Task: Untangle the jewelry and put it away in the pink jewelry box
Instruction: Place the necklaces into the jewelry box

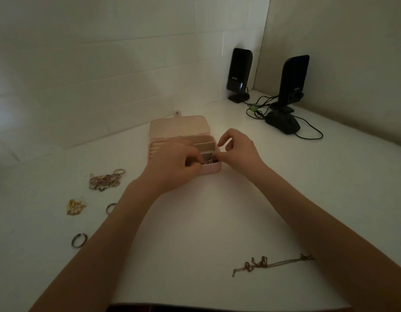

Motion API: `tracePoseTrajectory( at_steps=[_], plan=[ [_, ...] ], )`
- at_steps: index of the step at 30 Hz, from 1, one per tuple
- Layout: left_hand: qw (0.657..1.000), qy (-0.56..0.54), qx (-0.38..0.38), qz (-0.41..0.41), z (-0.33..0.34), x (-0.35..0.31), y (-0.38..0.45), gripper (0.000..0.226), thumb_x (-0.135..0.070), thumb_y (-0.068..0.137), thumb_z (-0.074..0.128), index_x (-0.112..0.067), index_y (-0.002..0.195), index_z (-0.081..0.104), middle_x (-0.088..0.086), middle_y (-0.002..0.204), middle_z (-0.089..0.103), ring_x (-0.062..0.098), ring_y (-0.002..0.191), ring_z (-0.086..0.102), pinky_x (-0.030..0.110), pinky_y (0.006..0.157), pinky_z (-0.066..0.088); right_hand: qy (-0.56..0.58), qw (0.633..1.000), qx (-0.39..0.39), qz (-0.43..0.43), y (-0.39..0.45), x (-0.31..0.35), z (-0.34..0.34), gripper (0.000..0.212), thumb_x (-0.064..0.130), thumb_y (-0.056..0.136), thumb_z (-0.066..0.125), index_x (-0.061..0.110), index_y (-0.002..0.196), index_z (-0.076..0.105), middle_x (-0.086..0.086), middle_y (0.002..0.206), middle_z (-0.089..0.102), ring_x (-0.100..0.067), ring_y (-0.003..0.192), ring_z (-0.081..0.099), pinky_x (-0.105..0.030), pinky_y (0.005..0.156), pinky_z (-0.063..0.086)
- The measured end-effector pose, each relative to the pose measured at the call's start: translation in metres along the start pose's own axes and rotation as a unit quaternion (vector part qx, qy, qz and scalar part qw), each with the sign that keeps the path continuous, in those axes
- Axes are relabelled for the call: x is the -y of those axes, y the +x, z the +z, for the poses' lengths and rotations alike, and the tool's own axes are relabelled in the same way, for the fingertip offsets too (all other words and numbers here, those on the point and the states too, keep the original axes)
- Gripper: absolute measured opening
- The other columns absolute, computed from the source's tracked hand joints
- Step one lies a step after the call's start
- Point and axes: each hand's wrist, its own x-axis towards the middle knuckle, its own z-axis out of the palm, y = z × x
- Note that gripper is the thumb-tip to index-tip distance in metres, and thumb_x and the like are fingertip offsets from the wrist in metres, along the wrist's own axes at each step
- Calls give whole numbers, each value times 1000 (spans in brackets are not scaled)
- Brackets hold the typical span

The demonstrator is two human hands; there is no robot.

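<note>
The pink jewelry box [179, 128] lies open on the white table, its lid tipped back. My left hand [174, 164] covers the box's front left part, fingers curled down onto a small piece of jewelry [210, 161] in the front right compartment. My right hand [237, 149] pinches the same piece from the right, its other fingers raised. A tangled heap of chains and rings [105, 180] lies to the left. A gold earring cluster [75, 207], two loose rings [110, 208] [78, 240] and a thin chain necklace [271, 263] lie on the table.
Two black speakers [239, 74] [291, 82] stand in the far right corner with a black mouse-like device [282, 123] and loose cables [258, 109]. White walls close the table at the back and right.
</note>
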Motion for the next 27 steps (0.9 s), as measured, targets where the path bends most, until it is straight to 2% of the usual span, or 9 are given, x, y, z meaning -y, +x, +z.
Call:
tracePoseTrajectory(
  at_steps=[3, 6, 8, 11, 13, 16, 18, 24, 27],
  plan=[
    [997, -81, 2, 16, 1, -8, -1, 34, -46, 71, 52, -21, 74, 75, -3, 71, 65, 7, 70, 54, 9, 62, 33, 17, 1000, 9, 10, -2, 0, 3, 20, 15, 77, 70, 17, 88, 53, 6, 64, 49, -4, 57, 45, -18, 50, 32],
    [981, -189, 13, 39, 3, -23, -2, 10, -26, 73, 67, -21, 77, 74, -6, 79, 65, 5, 71, 55, 9, 64, 35, 65, 997, 17, 32, -4, 0, -1, 16, 20, 82, 68, 18, 88, 53, 5, 63, 51, -6, 55, 46, -19, 51, 32],
    [966, -232, 109, 45, 0, -35, -5, 8, -24, 73, 75, -27, 80, 70, -12, 85, 62, 6, 75, 54, 14, 65, 39, 82, 995, -2, 50, -4, 1, -9, 13, 25, 85, 66, 18, 87, 54, 4, 64, 51, -7, 54, 45, -21, 51, 32],
    [924, -212, 313, 52, 1, -59, -13, 26, -35, 67, 80, -35, 85, 62, -17, 91, 55, 2, 80, 49, 20, 70, 43, 97, 992, -21, 77, -6, 1, -23, 15, 28, 87, 63, 17, 91, 55, 2, 69, 50, -9, 57, 44, -23, 53, 35],
    [905, -192, 372, 73, 9, -72, -19, 34, -37, 63, 83, -36, 88, 59, -14, 97, 52, 4, 84, 47, 23, 76, 45, 117, 988, -17, 97, -11, 0, -32, 17, 27, 88, 62, 15, 97, 55, 1, 71, 50, -10, 58, 43, -24, 53, 35],
    [897, -176, 394, 96, 20, -83, -25, 44, -40, 62, 83, -35, 94, 54, -10, 101, 49, 10, 90, 46, 29, 82, 46, 137, 984, -12, 116, -18, -2, -40, 18, 24, 89, 61, 12, 101, 56, 0, 72, 50, -12, 58, 42, -25, 51, 35],
    [899, -161, 392, 109, 25, -87, -28, 45, -43, 63, 82, -38, 96, 51, -12, 102, 46, 6, 91, 44, 25, 83, 45, 144, 982, -11, 124, -20, -2, -44, 15, 24, 89, 61, 14, 99, 56, 0, 72, 50, -12, 59, 43, -24, 51, 35],
    [902, -147, 374, 156, 35, -90, -31, 16, -34, 79, 71, -26, 87, 59, -8, 94, 51, 4, 83, 45, 20, 76, 43, 172, 976, -9, 135, -20, -1, -60, 12, 22, 89, 61, 17, 99, 57, 1, 71, 51, -9, 57, 43, -23, 54, 37],
    [911, -128, 360, 155, 35, -81, -24, 11, -28, 83, 68, -23, 85, 59, -12, 86, 49, -1, 77, 45, 8, 67, 38, 174, 975, -15, 137, -21, -5, -69, 14, 21, 90, 60, 16, 102, 58, 1, 71, 52, -9, 58, 44, -23, 54, 37]
  ],
)
